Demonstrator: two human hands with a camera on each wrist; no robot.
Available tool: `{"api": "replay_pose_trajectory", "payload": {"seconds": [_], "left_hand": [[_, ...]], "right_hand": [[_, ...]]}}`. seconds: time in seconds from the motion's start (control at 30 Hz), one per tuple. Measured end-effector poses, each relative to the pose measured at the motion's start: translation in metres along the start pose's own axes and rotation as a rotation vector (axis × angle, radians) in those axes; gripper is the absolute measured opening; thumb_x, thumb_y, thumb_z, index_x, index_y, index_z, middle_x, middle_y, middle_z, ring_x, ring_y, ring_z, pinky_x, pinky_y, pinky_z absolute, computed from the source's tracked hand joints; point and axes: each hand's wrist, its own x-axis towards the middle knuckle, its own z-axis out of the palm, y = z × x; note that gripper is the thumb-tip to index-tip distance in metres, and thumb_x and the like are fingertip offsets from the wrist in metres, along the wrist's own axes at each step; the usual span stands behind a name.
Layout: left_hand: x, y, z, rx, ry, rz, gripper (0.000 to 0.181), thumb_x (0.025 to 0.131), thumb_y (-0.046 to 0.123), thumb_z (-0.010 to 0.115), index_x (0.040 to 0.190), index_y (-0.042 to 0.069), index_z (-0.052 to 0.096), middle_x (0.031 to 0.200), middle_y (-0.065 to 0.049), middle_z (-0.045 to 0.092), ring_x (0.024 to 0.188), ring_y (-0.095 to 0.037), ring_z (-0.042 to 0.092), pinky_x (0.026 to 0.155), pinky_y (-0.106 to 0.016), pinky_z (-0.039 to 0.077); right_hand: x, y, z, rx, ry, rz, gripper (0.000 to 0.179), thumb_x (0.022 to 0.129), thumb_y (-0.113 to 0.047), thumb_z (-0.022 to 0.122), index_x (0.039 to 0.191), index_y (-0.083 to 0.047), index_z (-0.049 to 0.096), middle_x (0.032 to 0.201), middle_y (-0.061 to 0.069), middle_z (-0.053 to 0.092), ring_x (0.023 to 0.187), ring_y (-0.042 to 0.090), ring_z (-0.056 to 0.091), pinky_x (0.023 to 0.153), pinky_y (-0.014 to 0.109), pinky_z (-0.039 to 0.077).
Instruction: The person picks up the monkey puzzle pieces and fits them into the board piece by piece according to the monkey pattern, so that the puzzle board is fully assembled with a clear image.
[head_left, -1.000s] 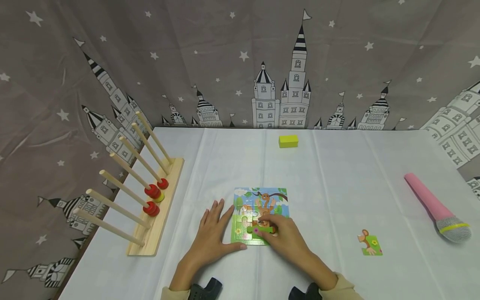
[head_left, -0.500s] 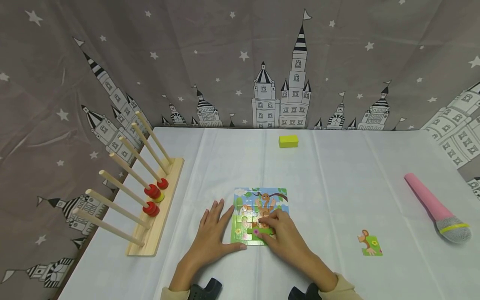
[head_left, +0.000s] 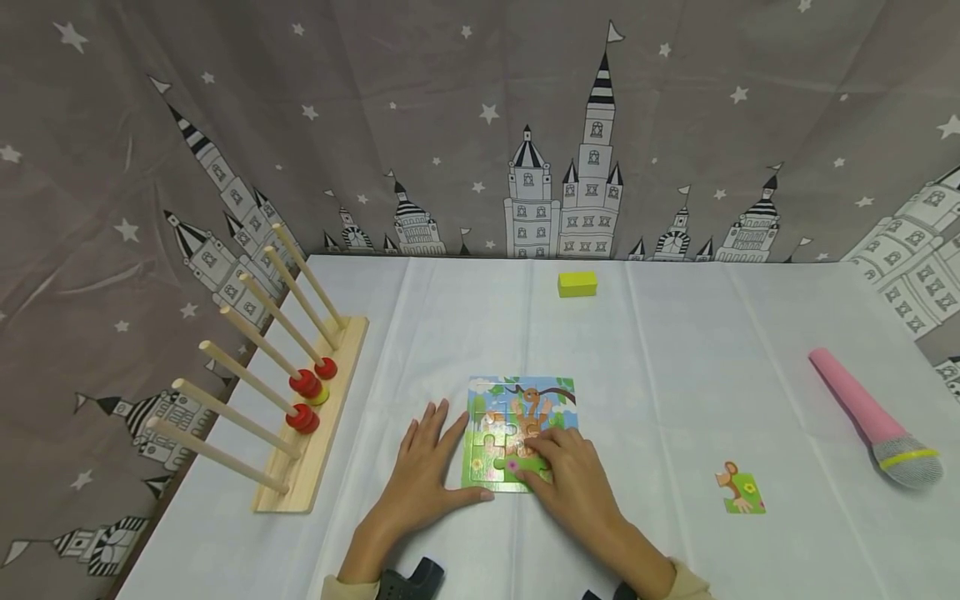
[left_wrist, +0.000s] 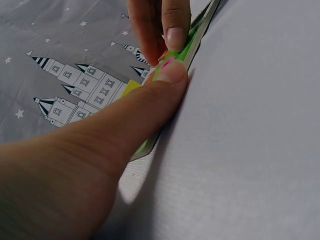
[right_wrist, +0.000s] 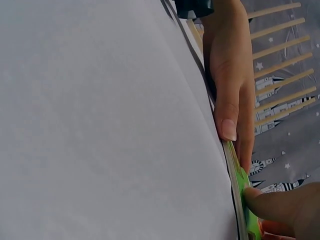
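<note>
A jigsaw puzzle board point(head_left: 480, 475) with a monkey picture lies flat on the white tablecloth. My right hand point(head_left: 577, 475) is over its lower right part, thumb and index finger on a green puzzle piece point(head_left: 512, 465) with a pink flower. The piece lies in or on the board's bottom row; its right end is hidden under the fingers. Fingers spread, my left hand point(head_left: 423, 467) rests at the board's left side, thumb at the front left corner. In the left wrist view, the right-hand fingers point(left_wrist: 175, 37) touch the green piece beyond the left thumb point(left_wrist: 172, 72).
One loose puzzle piece point(head_left: 741, 490) lies to the right, with a pink toy microphone point(head_left: 855, 396) beyond it. A yellow block point(head_left: 577, 284) sits near the back edge. On the left stands a wooden peg rack point(head_left: 337, 392) with red and yellow beads.
The green piece, slightly raised and tilted at first, now lies flatter against the board. My right fingers have shifted slightly right and down with it. My left hand has stayed put.
</note>
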Motion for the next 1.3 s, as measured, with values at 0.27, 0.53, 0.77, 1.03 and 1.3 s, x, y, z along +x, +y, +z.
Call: {"api": "replay_pose_trajectory", "payload": {"seconds": [0.27,0.53,0.77,1.03,1.3], "left_hand": [[-0.001,0.000,0.001,-0.003,0.004,0.000,0.100,0.061,0.062,0.070,0.141,0.016,0.033,0.152,-0.014,0.017,0.142,-0.031,0.008,0.113,-0.051,0.009],[-0.001,-0.001,0.002,-0.008,0.005,0.005,0.100,0.061,0.063,0.069,0.142,0.016,0.032,0.152,-0.014,0.016,0.142,-0.030,0.008,0.114,-0.050,0.008],[0.000,0.000,0.001,-0.008,-0.001,-0.001,0.101,0.061,0.062,0.070,0.142,0.016,0.032,0.152,-0.014,0.016,0.142,-0.031,0.007,0.114,-0.050,0.008],[0.000,0.000,0.001,0.000,0.001,-0.005,0.101,0.061,0.063,0.069,0.142,0.016,0.032,0.152,-0.014,0.016,0.142,-0.031,0.008,0.114,-0.050,0.008],[0.000,0.000,0.000,-0.006,0.001,-0.008,0.101,0.061,0.062,0.070,0.142,0.016,0.032,0.152,-0.014,0.016,0.142,-0.031,0.007,0.114,-0.050,0.008]], "right_hand": [[-0.005,-0.001,-0.001,-0.072,0.022,-0.075,0.033,0.067,-0.035,0.077,0.091,-0.013,0.073,0.094,-0.003,0.061,0.082,0.010,0.049,0.067,0.024,0.037],[-0.011,-0.003,0.000,-0.111,0.004,-0.093,0.033,0.073,-0.032,0.073,0.098,-0.011,0.071,0.097,-0.004,0.061,0.085,0.010,0.052,0.070,0.024,0.039],[-0.015,-0.006,0.000,-0.162,0.005,-0.144,0.031,0.076,-0.027,0.071,0.101,-0.008,0.070,0.101,-0.001,0.061,0.093,0.013,0.055,0.074,0.028,0.042],[-0.019,-0.007,-0.001,-0.174,-0.019,-0.164,0.033,0.080,-0.027,0.067,0.106,-0.007,0.067,0.106,0.003,0.060,0.100,0.017,0.055,0.080,0.034,0.044],[-0.019,-0.002,-0.007,-0.100,0.011,-0.133,0.032,0.076,-0.027,0.071,0.104,-0.011,0.069,0.106,-0.001,0.062,0.101,0.015,0.056,0.083,0.035,0.044]]}}
